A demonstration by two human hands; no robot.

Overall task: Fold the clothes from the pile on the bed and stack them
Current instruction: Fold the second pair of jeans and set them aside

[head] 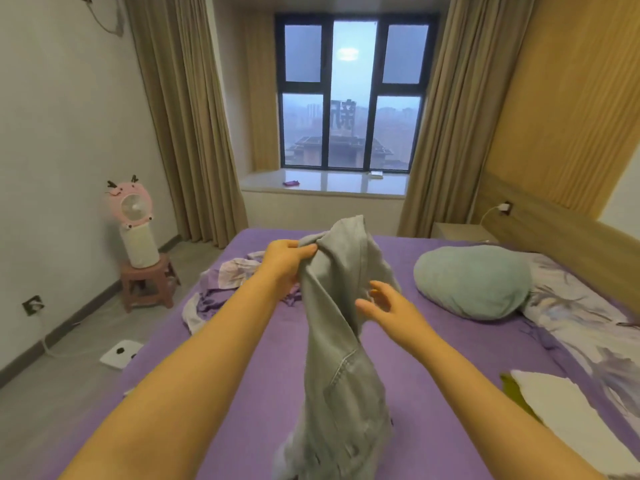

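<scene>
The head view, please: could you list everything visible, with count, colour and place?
Grey denim garment: one, light grey, held up over the bed centre.
Crumpled floral clothes: one heap, lilac and white, far left of bed.
Purple bed sheet: one, purple, covering the bed.
Round cushion: one, pale teal, right of bed.
Folded white cloth: one, white, near right edge.
Pink fan: one, pink, on a white cylinder atop a pink stool, left.
Beige curtains: two, beside the window.
Left hand: grips the garment's top.
Right hand: open, beside the garment.
</scene>
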